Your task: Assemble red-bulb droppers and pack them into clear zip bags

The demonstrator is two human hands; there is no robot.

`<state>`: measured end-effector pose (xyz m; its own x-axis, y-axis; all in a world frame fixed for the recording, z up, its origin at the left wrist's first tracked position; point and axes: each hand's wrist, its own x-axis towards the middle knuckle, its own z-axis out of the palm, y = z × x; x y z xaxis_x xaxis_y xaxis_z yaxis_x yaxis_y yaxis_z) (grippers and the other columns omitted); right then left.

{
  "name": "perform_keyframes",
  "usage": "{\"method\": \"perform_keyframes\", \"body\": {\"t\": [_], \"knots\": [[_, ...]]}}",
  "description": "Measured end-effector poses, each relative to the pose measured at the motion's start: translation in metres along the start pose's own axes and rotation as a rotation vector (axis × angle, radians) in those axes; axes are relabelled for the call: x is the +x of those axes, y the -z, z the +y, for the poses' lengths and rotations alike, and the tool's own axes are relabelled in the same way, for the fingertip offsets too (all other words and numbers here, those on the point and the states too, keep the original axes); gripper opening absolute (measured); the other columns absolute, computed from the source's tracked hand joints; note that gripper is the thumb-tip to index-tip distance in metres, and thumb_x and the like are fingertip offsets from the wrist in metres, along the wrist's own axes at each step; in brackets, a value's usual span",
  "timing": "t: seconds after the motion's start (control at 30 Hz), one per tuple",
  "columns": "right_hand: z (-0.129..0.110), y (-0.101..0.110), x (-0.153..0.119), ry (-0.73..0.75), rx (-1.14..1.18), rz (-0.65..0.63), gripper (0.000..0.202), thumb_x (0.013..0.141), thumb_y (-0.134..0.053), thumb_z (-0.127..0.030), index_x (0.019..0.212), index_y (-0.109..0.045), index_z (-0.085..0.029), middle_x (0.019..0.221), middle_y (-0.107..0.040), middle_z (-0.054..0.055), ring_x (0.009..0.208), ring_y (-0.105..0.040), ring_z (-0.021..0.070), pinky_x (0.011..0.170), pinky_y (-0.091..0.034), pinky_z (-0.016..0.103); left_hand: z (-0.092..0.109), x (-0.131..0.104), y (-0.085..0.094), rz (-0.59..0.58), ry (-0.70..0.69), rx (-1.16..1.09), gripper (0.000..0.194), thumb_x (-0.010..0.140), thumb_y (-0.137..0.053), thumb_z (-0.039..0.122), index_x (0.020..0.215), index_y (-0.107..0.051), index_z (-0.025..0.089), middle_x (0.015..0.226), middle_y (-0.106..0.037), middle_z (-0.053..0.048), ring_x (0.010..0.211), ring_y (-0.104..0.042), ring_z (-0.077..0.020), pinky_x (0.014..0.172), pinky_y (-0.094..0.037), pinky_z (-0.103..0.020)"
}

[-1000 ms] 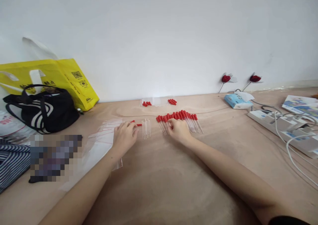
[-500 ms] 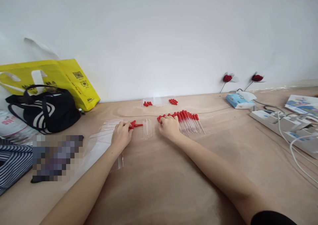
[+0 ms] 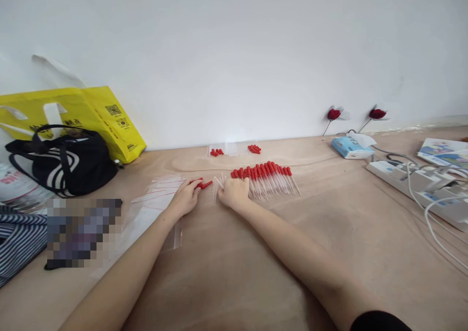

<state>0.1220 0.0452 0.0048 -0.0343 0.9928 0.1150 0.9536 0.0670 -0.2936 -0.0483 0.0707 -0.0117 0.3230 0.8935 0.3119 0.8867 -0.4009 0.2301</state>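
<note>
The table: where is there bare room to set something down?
Bare table lies between the left arm and right arm, and between the right arm and the power strip. It is crowded around the left hand and right hand, with clear tubes and red-topped tubes, and by the black bag.

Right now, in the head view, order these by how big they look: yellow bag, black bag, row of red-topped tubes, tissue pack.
Largest to smallest:
1. Yellow bag, partly hidden
2. Black bag
3. Row of red-topped tubes
4. Tissue pack
</note>
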Motion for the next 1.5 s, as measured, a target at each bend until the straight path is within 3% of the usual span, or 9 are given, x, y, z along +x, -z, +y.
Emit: {"method": "perform_keyframes", "body": {"t": [0.37, 0.5, 0.67, 0.83, 0.97, 1.03, 1.23, 1.4, 1.5], "knots": [[0.045, 0.006, -0.029, 0.211, -0.130, 0.168, 0.022, 0.079, -0.042, -0.022, 0.069, -0.061, -0.014, 0.072, -0.065, 0.010, 0.069, -0.055, 0.0185, 0.070, -0.021, 0.035, 0.050, -0.014, -0.009, 0.012, -0.158, -0.083, 0.031, 0.084, -0.035, 0.022, 0.108, -0.053, 0.014, 0.111, -0.052, -0.010, 0.102, -0.050, -0.0202, 0.090, -0.040, -0.034], [0.066, 0.009, -0.039, 0.264, -0.104, 0.310, 0.022, 0.079, -0.043, -0.021, 0.065, -0.059, -0.015, 0.071, -0.065, 0.007, 0.070, -0.051, 0.0171, 0.067, -0.019, 0.034, 0.041, -0.007, 0.007, 0.066, -0.063, -0.021, 0.032, 0.084, -0.033, 0.026, 0.102, -0.056, 0.012, 0.104, -0.055, -0.011, 0.099, -0.050, -0.0215, 0.089, -0.038, -0.034], [0.100, 0.017, -0.060, 0.387, 0.010, 0.433, 0.021, 0.082, -0.044, -0.022, 0.070, -0.060, -0.016, 0.064, -0.062, 0.003, 0.065, -0.048, 0.0141, 0.064, -0.019, 0.032, 0.023, -0.002, 0.029, -0.032, 0.045, 0.065, 0.039, 0.084, -0.029, 0.036, 0.078, -0.060, 0.014, 0.082, -0.059, -0.009, 0.083, -0.054, -0.0234, 0.076, -0.040, -0.034], [0.132, 0.021, -0.085, 0.595, 0.154, 0.341, 0.017, 0.083, -0.047, -0.024, 0.077, -0.062, -0.019, 0.068, -0.062, 0.002, 0.068, -0.046, 0.0138, 0.065, -0.022, 0.030, 0.024, -0.007, 0.047, -0.243, 0.002, 0.042, 0.037, 0.066, -0.055, 0.052, 0.079, -0.056, 0.018, 0.080, -0.058, -0.003, 0.071, -0.053, -0.0186, 0.062, -0.039, -0.026], [0.142, 0.023, -0.090, 0.595, 0.215, 0.281, 0.016, 0.082, -0.049, -0.026, 0.080, -0.064, -0.021, 0.074, -0.062, 0.002, 0.072, -0.046, 0.0146, 0.068, -0.025, 0.031, 0.024, -0.010, 0.051, -0.468, 0.010, -0.006, 0.031, 0.058, -0.063, 0.045, 0.069, -0.050, 0.018, 0.065, -0.055, 0.003, 0.060, -0.051, -0.0153, 0.052, -0.033, -0.022], [0.142, 0.023, -0.089, 0.580, 0.210, 0.243, 0.015, 0.081, -0.051, -0.027, 0.080, -0.064, -0.022, 0.075, -0.062, 0.002, 0.073, -0.046, 0.0150, 0.069, -0.025, 0.031, 0.022, -0.010, 0.050, -0.516, 0.038, -0.046, 0.026, 0.060, -0.060, 0.041, 0.069, -0.050, 0.019, 0.064, -0.055, 0.003, 0.059, -0.051, -0.0151, 0.052, -0.032, -0.022], [0.129, 0.023, -0.085, 0.511, 0.234, 0.138, 0.017, 0.075, -0.058, -0.034, 0.085, -0.062, -0.021, 0.077, -0.062, 0.002, 0.076, -0.048, 0.0162, 0.070, -0.028, 0.032, 0.023, -0.009, 0.048, -0.518, 0.037, -0.046, 0.014, 0.064, -0.053, 0.033, 0.067, -0.052, 0.019, 0.062, -0.058, 0.002, 0.060, -0.054, -0.0163, 0.054, -0.034, -0.023], [0.120, 0.017, -0.081, 0.469, 0.271, 0.059, 0.013, 0.078, -0.054, -0.024, 0.089, -0.059, -0.019, 0.078, -0.061, 0.003, 0.077, -0.049, 0.0157, 0.068, -0.031, 0.029, 0.031, -0.008, 0.066, -0.383, -0.036, 0.012, 0.015, 0.069, -0.047, 0.026, 0.077, -0.056, 0.019, 0.075, -0.062, -0.002, 0.070, -0.056, -0.0193, 0.061, -0.038, -0.025], [0.119, 0.015, -0.082, 0.479, 0.183, 0.068, 0.020, 0.080, -0.051, -0.019, 0.098, -0.057, -0.017, 0.084, -0.060, 0.006, 0.081, -0.047, 0.0176, 0.070, -0.032, 0.030, 0.047, -0.010, 0.072, -0.284, -0.071, -0.126, 0.027, 0.075, -0.043, 0.028, 0.097, -0.057, 0.019, 0.088, -0.063, -0.005, 0.078, -0.057, -0.0197, 0.068, -0.040, -0.027]]}}
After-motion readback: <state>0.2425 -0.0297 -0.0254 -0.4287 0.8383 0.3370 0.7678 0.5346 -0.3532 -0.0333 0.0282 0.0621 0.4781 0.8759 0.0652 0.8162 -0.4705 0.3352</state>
